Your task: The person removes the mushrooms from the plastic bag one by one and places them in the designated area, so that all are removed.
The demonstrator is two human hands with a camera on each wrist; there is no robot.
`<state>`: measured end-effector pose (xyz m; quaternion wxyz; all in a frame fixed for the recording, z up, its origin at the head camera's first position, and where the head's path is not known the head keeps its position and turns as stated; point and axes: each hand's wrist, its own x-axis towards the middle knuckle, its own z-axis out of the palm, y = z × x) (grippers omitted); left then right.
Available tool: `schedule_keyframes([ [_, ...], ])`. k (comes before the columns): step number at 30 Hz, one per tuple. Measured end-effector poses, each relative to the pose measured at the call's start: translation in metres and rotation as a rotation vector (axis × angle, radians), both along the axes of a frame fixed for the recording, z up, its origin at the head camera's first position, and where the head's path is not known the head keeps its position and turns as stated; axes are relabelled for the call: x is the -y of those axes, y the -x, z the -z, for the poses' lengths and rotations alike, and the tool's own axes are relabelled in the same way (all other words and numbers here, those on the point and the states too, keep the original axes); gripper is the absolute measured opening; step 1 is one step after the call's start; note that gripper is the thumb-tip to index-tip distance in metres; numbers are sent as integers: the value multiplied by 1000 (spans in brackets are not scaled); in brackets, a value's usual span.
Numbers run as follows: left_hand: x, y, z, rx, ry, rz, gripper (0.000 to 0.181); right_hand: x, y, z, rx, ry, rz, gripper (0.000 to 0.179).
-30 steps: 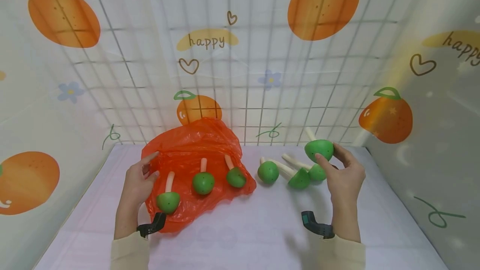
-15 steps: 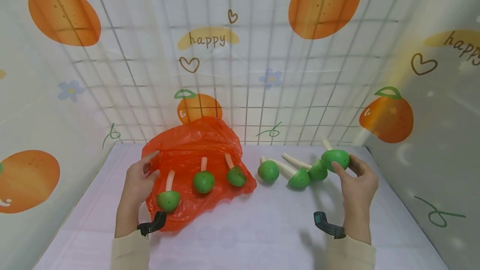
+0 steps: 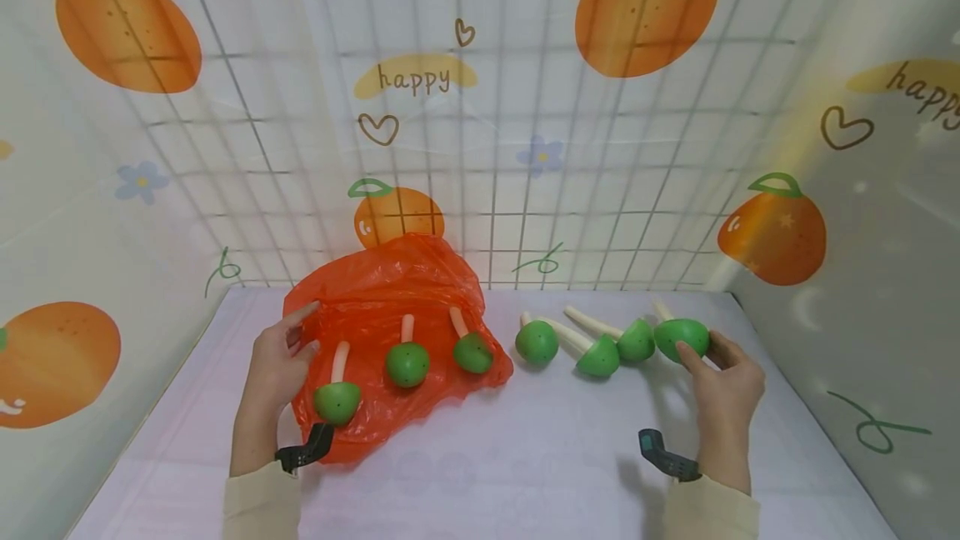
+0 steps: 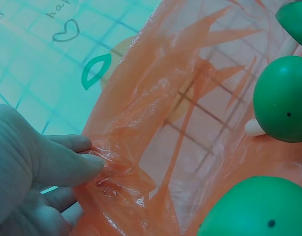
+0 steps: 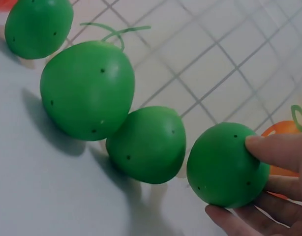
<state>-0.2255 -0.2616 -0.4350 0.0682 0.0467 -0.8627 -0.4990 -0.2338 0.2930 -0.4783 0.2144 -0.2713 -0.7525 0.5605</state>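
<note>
Soft, even light fills the head view; the right wall (image 3: 892,315) looks greyer, with a yellowish glow near its corner. The left wrist view is tinted teal, with glare on the plastic bag (image 4: 122,179). The right wrist view is dimmer, with blurry shadows on the table (image 5: 43,196).

There are seven black-dotted, green-domed, pale-stemmed mushroom shapes (image 3: 407,366): in the head view, three on one crinkled red plastic bag (image 3: 397,282) toward seven o'clock, four toward four o'clock. One bare left hand (image 3: 277,367) and one bare right hand (image 3: 729,384) show.
</note>
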Motion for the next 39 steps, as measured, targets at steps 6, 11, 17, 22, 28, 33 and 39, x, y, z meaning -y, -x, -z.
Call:
schedule_keyframes([
  [6, 1, 0, 0, -10, 4, -2, 61, -5, 3, 10, 7, 11, -2, 65],
  [11, 1, -1, -1, -12, -4, 1, 61, -8, 1, 13, 10, 34, 18, 64],
  [17, 0, -1, -1, -14, -3, 1, 61, -14, 2, 20, 11, 17, 14, 64],
  [22, 1, -1, 0, -19, 6, 0, 61, -16, 5, 26, 30, -2, 4, 64],
  [28, 1, 0, 1, -24, 10, 6, 61, -16, 7, 31, 48, -25, -24, 64],
  [33, 1, 0, 0, -22, 15, 9, 61, -17, 8, 33, 47, -29, -32, 64],
  [39, 1, 1, -1, -19, 13, 14, 61, -18, 8, 35, 42, -33, -47, 64],
])
